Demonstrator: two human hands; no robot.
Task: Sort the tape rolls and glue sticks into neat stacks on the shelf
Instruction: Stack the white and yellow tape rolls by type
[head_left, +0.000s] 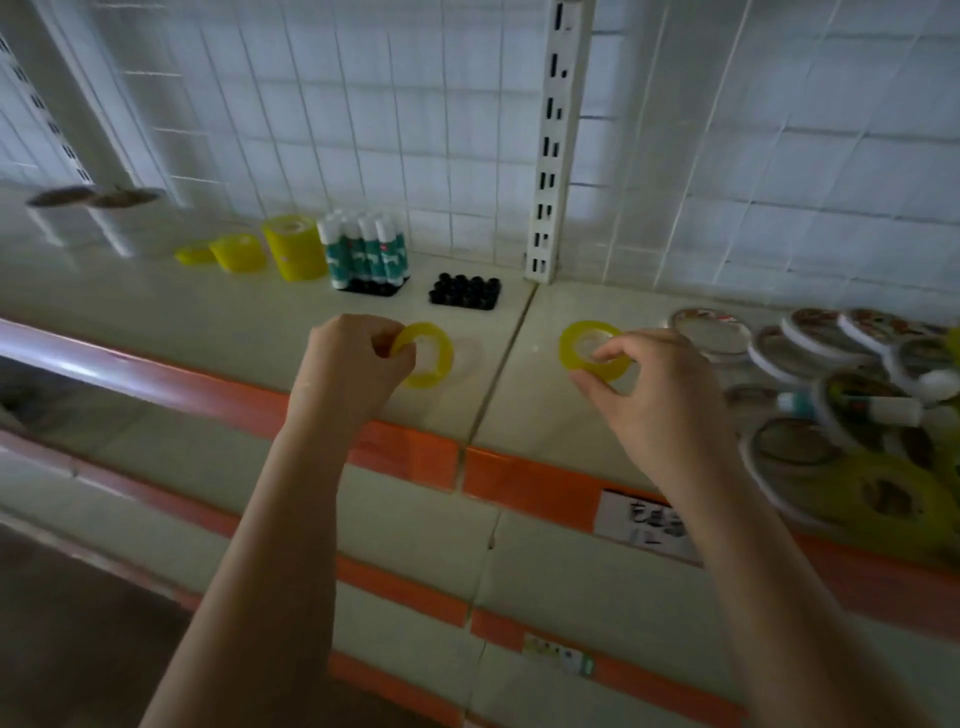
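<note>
My left hand (353, 358) pinches a thin yellow tape roll (431, 356) just above the shelf (260, 322). To the right of the shelf seam, my right hand (654, 395) pinches a second yellow tape roll (579, 347). Three stacks of yellow tape stand at the back left: a low one (195, 254), a middle one (240, 253) and a tall one (295, 247). Beside them several glue sticks (363, 249) stand upright in a black tray. A jumbled pile of tape rolls (831, 395) with loose glue sticks (893, 410) in it lies at the far right.
An empty black holder tray (466, 292) sits right of the glue sticks. A white wire grid (415, 130) and a slotted upright post (550, 156) back the shelf. The shelf's front edge carries an orange strip (530, 483) with a price label (644, 519). Lower shelves lie below.
</note>
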